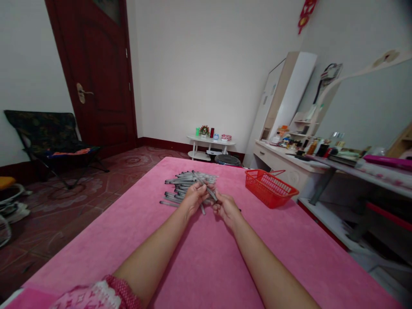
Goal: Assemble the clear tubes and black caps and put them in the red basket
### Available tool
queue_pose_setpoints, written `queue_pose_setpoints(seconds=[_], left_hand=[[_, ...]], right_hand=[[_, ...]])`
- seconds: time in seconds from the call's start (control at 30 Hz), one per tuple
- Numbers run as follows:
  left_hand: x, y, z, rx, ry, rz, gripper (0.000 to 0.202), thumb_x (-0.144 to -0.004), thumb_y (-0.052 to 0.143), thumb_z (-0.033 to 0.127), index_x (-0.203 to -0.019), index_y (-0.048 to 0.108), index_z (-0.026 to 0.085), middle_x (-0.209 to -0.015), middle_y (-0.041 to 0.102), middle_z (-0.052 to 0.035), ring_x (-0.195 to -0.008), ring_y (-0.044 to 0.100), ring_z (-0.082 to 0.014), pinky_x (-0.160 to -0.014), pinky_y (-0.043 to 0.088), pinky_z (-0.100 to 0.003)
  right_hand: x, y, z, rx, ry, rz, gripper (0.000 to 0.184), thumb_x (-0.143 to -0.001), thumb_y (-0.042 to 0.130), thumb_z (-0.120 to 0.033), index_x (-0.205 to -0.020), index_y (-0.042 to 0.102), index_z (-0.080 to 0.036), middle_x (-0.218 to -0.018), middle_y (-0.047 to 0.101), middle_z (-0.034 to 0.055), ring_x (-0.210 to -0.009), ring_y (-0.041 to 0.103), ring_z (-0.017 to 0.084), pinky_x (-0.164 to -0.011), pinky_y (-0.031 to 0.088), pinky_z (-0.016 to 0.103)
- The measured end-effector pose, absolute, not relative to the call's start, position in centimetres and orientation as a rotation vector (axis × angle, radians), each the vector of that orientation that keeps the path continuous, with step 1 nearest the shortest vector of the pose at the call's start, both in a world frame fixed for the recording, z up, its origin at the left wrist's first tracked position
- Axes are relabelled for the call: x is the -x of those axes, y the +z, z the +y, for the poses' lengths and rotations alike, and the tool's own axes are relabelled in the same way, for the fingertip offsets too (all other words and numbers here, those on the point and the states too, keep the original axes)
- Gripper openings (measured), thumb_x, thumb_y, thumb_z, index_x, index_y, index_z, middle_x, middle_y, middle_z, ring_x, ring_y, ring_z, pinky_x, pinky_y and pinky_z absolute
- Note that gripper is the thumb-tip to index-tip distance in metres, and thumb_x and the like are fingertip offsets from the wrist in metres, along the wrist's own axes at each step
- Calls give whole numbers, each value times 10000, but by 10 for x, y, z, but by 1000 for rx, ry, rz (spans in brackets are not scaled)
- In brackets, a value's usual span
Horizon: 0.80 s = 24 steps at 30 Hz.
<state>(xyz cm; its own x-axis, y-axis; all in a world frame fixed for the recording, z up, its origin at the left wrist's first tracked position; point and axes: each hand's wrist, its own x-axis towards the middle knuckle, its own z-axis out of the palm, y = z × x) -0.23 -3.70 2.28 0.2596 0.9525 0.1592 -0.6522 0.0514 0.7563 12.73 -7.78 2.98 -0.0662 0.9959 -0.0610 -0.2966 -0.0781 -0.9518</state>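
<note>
A grey pen-like stick (210, 192) with dark ends slants between my hands in the middle of the table. My left hand (195, 198) has its fingers closed around the stick's middle. At its lower right end, my right hand (226, 208) pinches it with thumb and fingers. Behind and left of my hands lies a pile of similar grey pens (180, 187) with dark tips, most pointing left. Another grey pen (202, 209) pokes out below my left hand. A small dark tip (240, 210) shows beside my right wrist; the rest of it is hidden.
A red plastic basket (272, 189) with a handle stands right of my hands on the pink table cover (199, 266). Farther right is a dressing table (280, 161) crowded with bottles. A folding chair (54, 137) stands at left near the door, and a low white shelf (210, 140) by the wall.
</note>
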Motion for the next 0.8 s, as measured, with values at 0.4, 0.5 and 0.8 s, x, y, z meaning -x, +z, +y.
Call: queue_pose_setpoints(seconds=[0.4,0.5,0.8], left_hand=[[19,31,-46,-854,1394,559,317,-603,786,259,-828,614,117,-752,670,-45,-704,682,-180,-539,510,-196],[17,35,-47,-855,1430,575,317,-600,782,271,-827,621,119,-753,674,-46,-693,680,-173,-535,509,-192],[7,36,-50,-877,1491,630,302,-588,779,292,-783,639,110,-731,677,-50,-618,653,-143,-543,526,-207]], right_hand=[[-109,37,-85,914,1537,-1176,455,-572,740,-541,-665,564,-132,-490,527,-32,-350,398,44,-350,297,173],[-110,41,-84,929,1423,-1263,446,-597,709,-551,-651,574,-130,-489,547,-15,-353,430,57,-361,331,182],[-122,53,-82,1266,816,-1652,260,-748,556,-381,-624,586,-154,-501,587,1,-384,526,111,-401,376,201]])
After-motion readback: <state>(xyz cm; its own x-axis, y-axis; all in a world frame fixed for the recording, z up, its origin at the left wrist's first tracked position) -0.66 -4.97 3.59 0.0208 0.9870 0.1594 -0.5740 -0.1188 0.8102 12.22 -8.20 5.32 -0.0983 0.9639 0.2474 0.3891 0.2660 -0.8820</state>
